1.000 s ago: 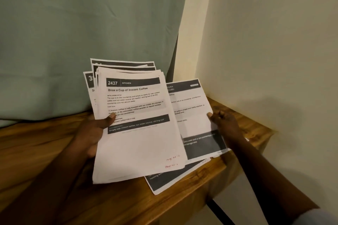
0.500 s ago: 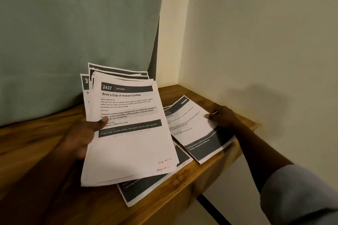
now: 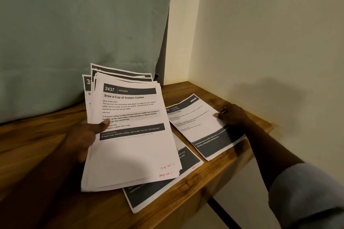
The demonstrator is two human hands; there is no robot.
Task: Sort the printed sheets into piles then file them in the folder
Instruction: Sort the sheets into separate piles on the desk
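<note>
My left hand [image 3: 84, 136] grips a fanned stack of printed sheets [image 3: 130, 147] above the wooden table, thumb on the top page headed "Brew a Cup of Instant Coffee". A single printed sheet [image 3: 202, 126] lies flat on the table at the right. My right hand [image 3: 232, 116] rests on its right edge, fingers curled over the paper. Another sheet [image 3: 167, 184] lies on the table, mostly hidden under the stack. No folder is in view.
The wooden table [image 3: 37, 147] ends at a front edge at lower right and meets a cream wall [image 3: 270, 42] on the right. A green curtain [image 3: 83, 24] hangs behind the table.
My right hand has brought the single sheet down from beside the stack to lie flat on the table at the right. The stack in my left hand has barely moved.
</note>
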